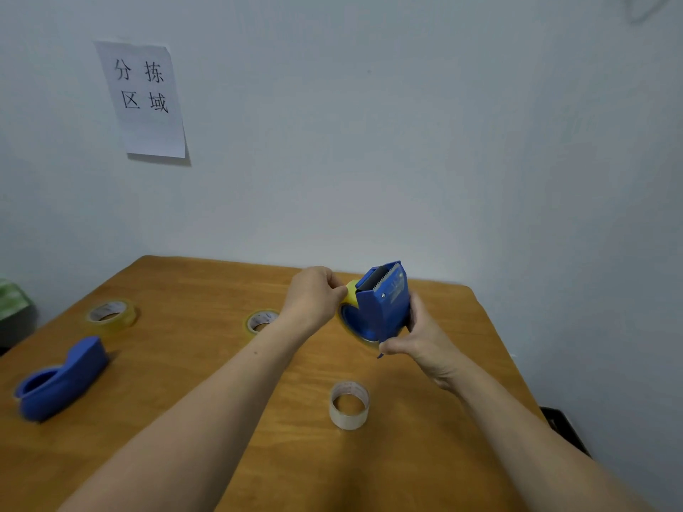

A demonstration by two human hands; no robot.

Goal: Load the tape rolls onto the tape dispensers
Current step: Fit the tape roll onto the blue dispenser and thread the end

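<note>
My right hand [417, 336] grips a blue tape dispenser [384, 301] held up above the table, its serrated blade pointing up. A yellowish tape roll [350, 294] sits in the dispenser, and my left hand [314, 293] pinches its edge beside the blade. A second blue dispenser [61, 378] lies on the table at the left. Two yellowish rolls lie flat further back, one at the far left [111, 314] and one in the middle [260, 321]. A clear roll [349, 404] stands close to me between my arms.
The wooden table [184, 364] ends at the white wall behind and drops off at the right edge. A paper sign [142, 99] hangs on the wall. A green object [13, 299] sits beyond the table's left edge, a dark object [561, 426] beyond the right.
</note>
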